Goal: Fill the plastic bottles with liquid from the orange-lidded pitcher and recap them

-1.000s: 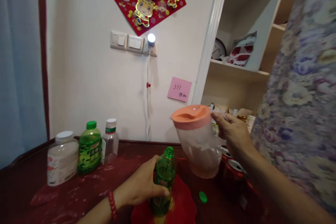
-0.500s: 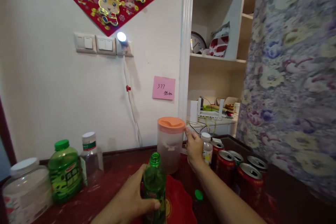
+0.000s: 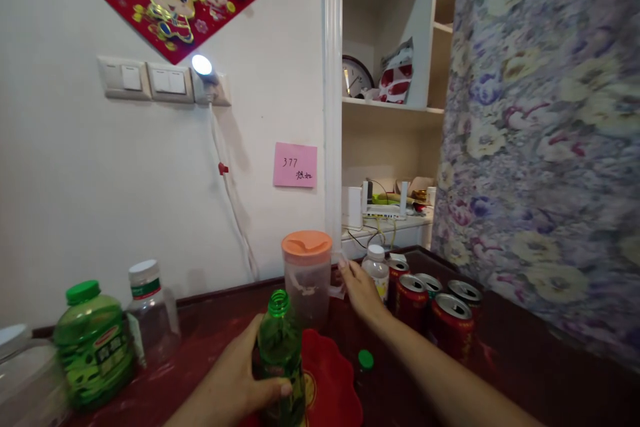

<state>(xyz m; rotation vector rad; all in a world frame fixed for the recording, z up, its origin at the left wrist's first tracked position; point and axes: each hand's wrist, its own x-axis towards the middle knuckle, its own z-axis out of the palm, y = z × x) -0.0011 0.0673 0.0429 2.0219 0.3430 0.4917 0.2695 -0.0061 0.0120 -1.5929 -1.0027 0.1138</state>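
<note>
At far left, a clear jar [image 3: 31,380] with a white lid is cut off by the frame edge. Beside it, a green-capped jar [image 3: 95,350] carries a green label with a small red logo and large Chinese characters, too soft to read surely. Next, a clear bottle [image 3: 153,323] has a white cap over a green band whose print is too small to read.

The left hand [image 3: 237,373] is wrapped around an open green bottle [image 3: 281,353], held upright at the near left side of a scalloped red plate [image 3: 334,380]. On the wall, a pink note [image 3: 295,165] reads "377" above handwritten Chinese characters.

Behind the plate, a translucent pitcher [image 3: 307,290] with an orange lid stands upright on the dark red table [image 3: 520,353]. The right hand [image 3: 361,288] is at its handle, fingers bent; whether they grip it cannot be told. A green cap [image 3: 365,359] lies right of the plate.

Farther right are a white-capped bottle [image 3: 376,270] with a yellow-marked label and 5 cans [image 3: 451,327], their brand unreadable.
</note>
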